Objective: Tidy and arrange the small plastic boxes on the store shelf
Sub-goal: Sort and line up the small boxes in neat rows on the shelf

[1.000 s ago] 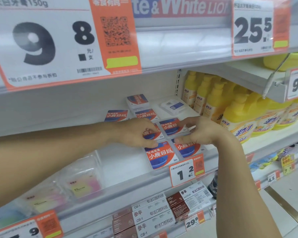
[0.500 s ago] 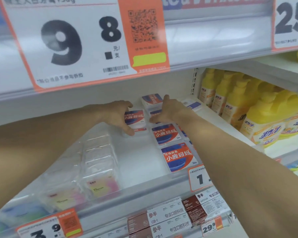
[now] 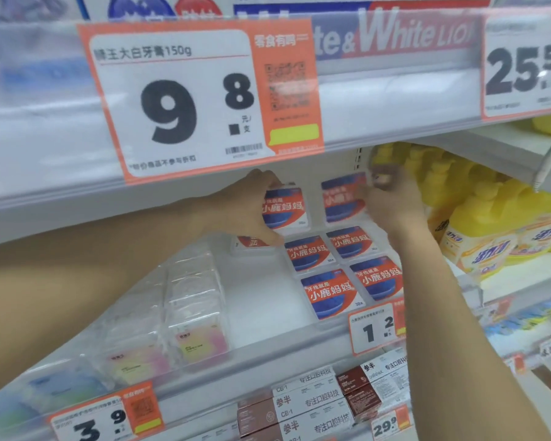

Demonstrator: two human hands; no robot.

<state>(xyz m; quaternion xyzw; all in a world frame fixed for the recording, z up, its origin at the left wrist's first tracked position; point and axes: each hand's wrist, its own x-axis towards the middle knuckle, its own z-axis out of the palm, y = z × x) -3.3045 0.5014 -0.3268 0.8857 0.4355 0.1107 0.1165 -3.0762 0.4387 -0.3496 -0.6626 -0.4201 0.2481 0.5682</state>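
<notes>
Several small clear plastic boxes with red-and-blue labels lie on the white shelf (image 3: 258,316). My left hand (image 3: 252,208) grips one box (image 3: 287,208) at the back, tilted up with its label facing me. My right hand (image 3: 392,202) holds another box (image 3: 341,198) at the back right, also stood up on edge. In front of these, flat boxes lie in two columns: one (image 3: 309,253), one (image 3: 352,241), one (image 3: 331,294) and one (image 3: 379,276). Another box (image 3: 252,243) lies partly under my left hand.
Clear packs with pastel contents (image 3: 198,310) fill the shelf's left side. Yellow detergent bottles (image 3: 484,230) stand close on the right. A large 9.8 price card (image 3: 185,100) hangs from the shelf above, low over my hands. Brown and white cartons (image 3: 315,405) sit on the shelf below.
Both hands reached deeper toward the back of the shelf. Each now has a box lifted up on edge, where half a second ago they rested on flat boxes.
</notes>
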